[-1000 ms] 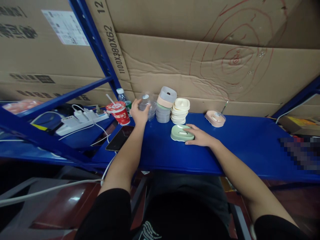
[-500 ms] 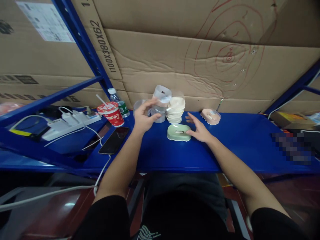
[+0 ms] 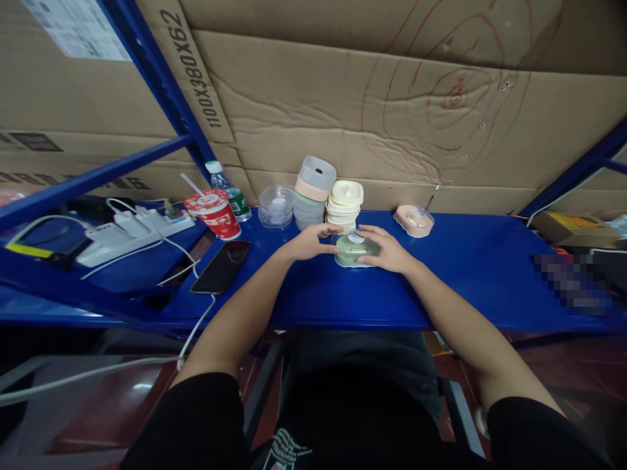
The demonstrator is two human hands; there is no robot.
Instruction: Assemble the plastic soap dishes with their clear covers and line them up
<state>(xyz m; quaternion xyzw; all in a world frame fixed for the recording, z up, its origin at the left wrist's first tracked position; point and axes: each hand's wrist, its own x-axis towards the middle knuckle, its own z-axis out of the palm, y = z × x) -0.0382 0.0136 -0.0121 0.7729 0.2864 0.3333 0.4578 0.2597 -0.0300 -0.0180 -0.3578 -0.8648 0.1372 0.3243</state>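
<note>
A pale green oval dish point(image 3: 351, 261) with a scalloped rim lies on the blue table in front of me. Over it sits a clear plastic cover point(image 3: 365, 248) with a round white sticker on top. My left hand point(image 3: 313, 242) curves round the cover's left side, thumb in front and fingers behind. From the right, my right hand point(image 3: 385, 250) grips the same cover, its fingers spread along the edge. Whether the cover is fully seated on the dish I cannot tell. Just behind stands a stack of cream-coloured pieces point(image 3: 345, 199).
Left of the cream stack stand a pile of grey, peach and green pieces point(image 3: 316, 177) and clear covers point(image 3: 275, 207). A peach dish point(image 3: 414, 220) sits at the back right. A red cup point(image 3: 218, 215), a water bottle point(image 3: 235, 196), a phone point(image 3: 221, 266) and a power strip point(image 3: 137, 235) are at left.
My left hand has come from beside the clear covers to the green dish, and a clear cover now lies over the dish. My right hand has closed in on its right side.
</note>
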